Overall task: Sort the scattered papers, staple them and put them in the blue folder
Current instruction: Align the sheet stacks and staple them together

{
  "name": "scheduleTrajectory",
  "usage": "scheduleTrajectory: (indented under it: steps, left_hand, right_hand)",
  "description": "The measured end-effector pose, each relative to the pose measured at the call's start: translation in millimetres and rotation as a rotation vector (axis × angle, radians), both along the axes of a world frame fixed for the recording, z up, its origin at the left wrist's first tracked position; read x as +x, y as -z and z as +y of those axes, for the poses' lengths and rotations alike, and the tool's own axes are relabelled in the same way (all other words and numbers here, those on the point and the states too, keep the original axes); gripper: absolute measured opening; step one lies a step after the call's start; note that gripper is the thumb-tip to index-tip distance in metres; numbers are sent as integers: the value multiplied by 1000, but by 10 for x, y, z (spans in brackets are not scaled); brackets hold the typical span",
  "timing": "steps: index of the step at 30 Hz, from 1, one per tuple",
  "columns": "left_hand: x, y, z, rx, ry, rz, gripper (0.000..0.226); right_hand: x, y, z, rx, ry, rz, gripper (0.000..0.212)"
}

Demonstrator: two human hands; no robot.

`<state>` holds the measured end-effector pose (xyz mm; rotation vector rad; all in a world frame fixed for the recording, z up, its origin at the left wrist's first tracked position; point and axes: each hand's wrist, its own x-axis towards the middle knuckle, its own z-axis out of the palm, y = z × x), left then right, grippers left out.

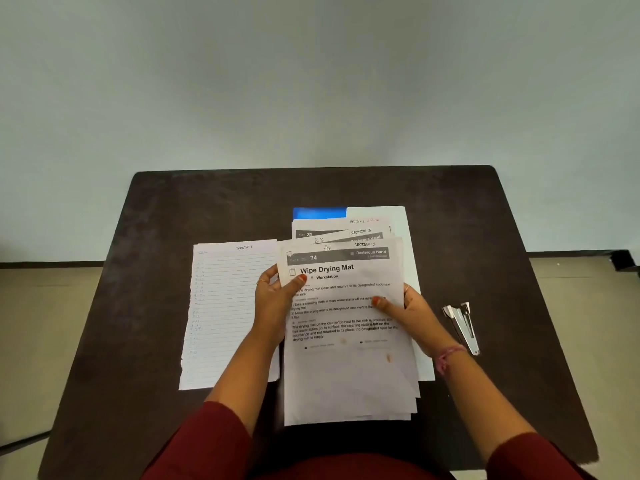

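I hold a fanned stack of printed papers (346, 368) over the middle of the dark table; the top sheet reads "Wipe Drying Mat" and is marked "Section 1". My left hand (273, 299) grips the stack's left edge, thumb on top. My right hand (405, 306) grips its right edge, thumb pressed on the page. A lined handwritten sheet (225, 313) headed "Section 1" lies flat to the left. The blue folder (318, 213) lies behind the stack, only its top left corner showing. A metal stapler (462, 325) rests on the table to the right of my right hand.
The dark table (173, 209) stands against a pale wall. Its right edge slants close past the stapler. Another white sheet (412, 237) lies under the held stack, over the folder. A dark object (623, 259) sits on the floor at far right.
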<state>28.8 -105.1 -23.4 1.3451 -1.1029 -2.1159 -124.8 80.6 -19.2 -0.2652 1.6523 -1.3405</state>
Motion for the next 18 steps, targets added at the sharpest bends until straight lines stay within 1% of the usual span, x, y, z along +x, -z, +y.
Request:
scheduleTrajectory:
  steps: [2, 4, 6, 9, 11, 13, 15, 18]
  left_hand:
    - [12, -37, 27, 33, 28, 0, 35]
    - [52, -89, 64, 35, 99, -12, 28]
    - [105, -147, 73, 12, 168, -15, 28]
    - [174, -245, 68, -25, 285, 18, 34]
    - [199, -317, 93, -36, 347, 50, 39]
    - [195, -405, 151, -76, 387, 69, 41]
    - [170, -517, 221, -165, 396, 91, 42]
    - [94, -724, 278, -296, 341, 133, 33]
  right_hand:
    - [41, -12, 5, -1, 10, 10, 33]
    - [48, -37, 27, -11, -2, 33, 35]
    - [19, -63, 61, -26, -3, 44, 44]
    - [-17, -125, 103, -73, 11, 61, 72]
    - [-26, -181, 113, -136, 48, 43, 79]
    - [-29, -286, 106, -201, 71, 30, 72]
    - [-32, -439, 91, -265, 91, 43, 54]
    - [-59, -702, 36, -322, 132, 103, 37]
